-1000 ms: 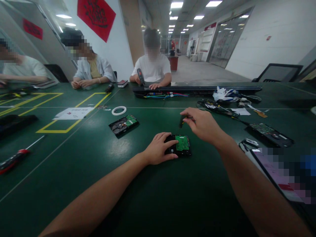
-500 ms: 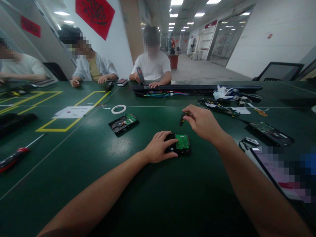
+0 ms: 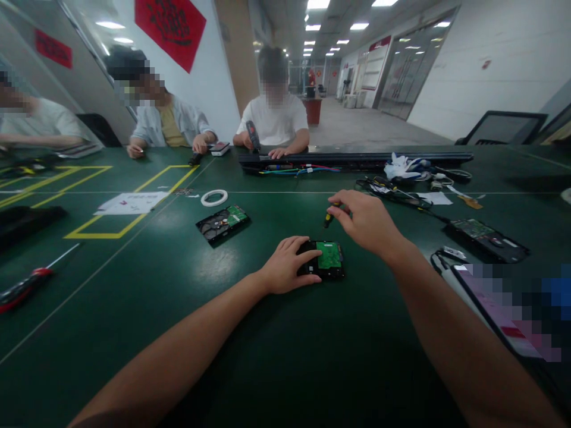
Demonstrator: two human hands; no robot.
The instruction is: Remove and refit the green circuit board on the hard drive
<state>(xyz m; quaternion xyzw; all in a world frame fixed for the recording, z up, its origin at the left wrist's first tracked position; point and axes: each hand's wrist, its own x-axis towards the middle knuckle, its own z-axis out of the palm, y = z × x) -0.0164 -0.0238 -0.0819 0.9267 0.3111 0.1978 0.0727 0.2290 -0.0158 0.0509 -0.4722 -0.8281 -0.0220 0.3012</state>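
A hard drive [image 3: 331, 255] lies on the green table, its green circuit board facing up. My left hand [image 3: 288, 266] spans it from the left, fingers at the far edge, thumb at the near edge and the index finger reaching over the board. Just above the drive's far right side, my right hand [image 3: 363, 220] pinches a short black-and-yellow screwdriver [image 3: 329, 219]. The tool points down and stands apart from the drive; I cannot make out its blade.
Another hard drive [image 3: 223, 224] and a white tape roll [image 3: 214, 198] lie left; a third drive [image 3: 486, 238] and a tablet-like device [image 3: 482, 303] lie right. Cables [image 3: 392, 193] and a long black housing [image 3: 357, 159] lie beyond. A red-black screwdriver [image 3: 33, 282] is far left. Co-workers sit opposite.
The screwdriver has turned in my right fingers, so more yellow shows on its handle. My left hand has stayed in place. One co-worker's hand across the table has shifted onto a dark object.
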